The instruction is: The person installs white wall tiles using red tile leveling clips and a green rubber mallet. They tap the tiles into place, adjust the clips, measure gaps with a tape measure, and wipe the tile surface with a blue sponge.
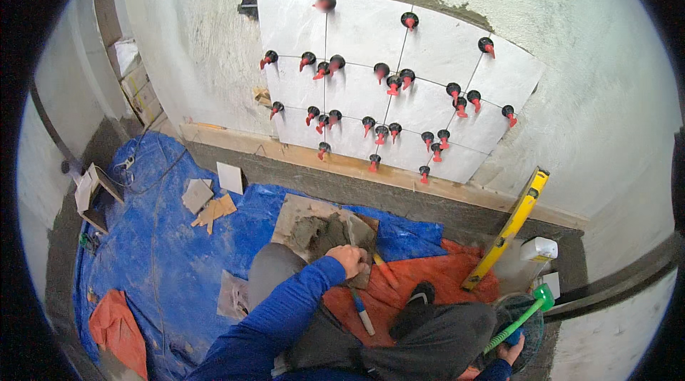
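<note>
The grey mortar sits in a rough heap on a flat board, which lies on the floor just in front of the person's knees, below the tiled wall. The left hand is at the near part of this board, right beside the mortar, with its fingers curled inward; whether they grip anything I cannot tell. The right hand is low on the right, at a round see-through bucket, its fingers bent against something blue, partly hidden behind a green-handled brush that slants across the bucket.

Near the board, a tool with an orange handle lies on an orange sheet, and closer to the person lies a slim blue-and-white tool. Farther right, a yellow spirit level stands tilted near a white container. On the left, a blue tarp bears a square white tile, brown cardboard and a crumpled orange cloth. On the wall, large white tiles form three rows above a wooden batten, with black-and-red clips along their joints
</note>
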Tool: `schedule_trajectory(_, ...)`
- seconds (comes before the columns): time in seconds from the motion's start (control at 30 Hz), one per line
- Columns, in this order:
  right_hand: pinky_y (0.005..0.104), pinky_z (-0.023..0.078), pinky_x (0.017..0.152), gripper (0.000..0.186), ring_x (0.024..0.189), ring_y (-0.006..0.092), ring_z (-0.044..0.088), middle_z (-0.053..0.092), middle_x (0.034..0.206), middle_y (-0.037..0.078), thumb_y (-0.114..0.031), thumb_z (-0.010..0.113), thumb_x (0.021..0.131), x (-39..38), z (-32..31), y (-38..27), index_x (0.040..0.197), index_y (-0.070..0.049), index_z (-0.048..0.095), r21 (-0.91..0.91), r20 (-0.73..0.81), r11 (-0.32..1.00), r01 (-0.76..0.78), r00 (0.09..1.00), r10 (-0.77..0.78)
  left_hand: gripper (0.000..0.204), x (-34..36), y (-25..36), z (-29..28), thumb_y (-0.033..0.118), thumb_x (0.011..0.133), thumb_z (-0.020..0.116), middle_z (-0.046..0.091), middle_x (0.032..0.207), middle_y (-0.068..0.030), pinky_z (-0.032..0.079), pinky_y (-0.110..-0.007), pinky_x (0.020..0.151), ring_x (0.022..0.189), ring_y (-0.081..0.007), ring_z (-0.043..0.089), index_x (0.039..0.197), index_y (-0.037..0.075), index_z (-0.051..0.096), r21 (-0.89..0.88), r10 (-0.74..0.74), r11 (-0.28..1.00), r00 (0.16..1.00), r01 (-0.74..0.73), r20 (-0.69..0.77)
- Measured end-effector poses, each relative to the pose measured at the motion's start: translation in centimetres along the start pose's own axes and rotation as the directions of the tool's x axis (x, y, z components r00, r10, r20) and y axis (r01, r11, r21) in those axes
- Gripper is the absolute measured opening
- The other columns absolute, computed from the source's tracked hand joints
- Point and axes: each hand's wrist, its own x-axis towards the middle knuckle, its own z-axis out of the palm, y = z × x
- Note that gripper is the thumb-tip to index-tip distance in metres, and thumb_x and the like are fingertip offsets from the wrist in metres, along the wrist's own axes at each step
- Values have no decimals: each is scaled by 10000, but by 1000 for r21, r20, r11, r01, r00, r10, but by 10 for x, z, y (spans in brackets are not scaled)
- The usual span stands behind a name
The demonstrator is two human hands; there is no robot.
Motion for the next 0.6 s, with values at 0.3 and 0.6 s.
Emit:
schedule_trajectory(0.3, 473, 566, 843, 301, 1001, 278, 674, 698, 1090, 67, -357, 567, 1011, 27, -46, 17, 1128, -99, 672, -507, 460, 391, 768, 625, -630, 338, -4, -7, -8, 434, 917, 691, 743, 1039, -165, 555, -504, 881, 1003, -392, 705, 1085, 142, 721, -1, 2, 1000, 1000, -2, -27)
schedule_trajectory(0.6, 472, 530, 875, 400, 972, 305, 641, 661, 1065, 82, -352, 707, 889, -24, 10, 6, 1162, -69, 631, -355, 174, 859, 369, 929, -327, 359, -5, -4, -10, 445, 925, 672, 744, 1022, -167, 553, -521, 865, 985, -405, 705, 1089, 128, 720, 7, 47, 999, 998, -47, -37)
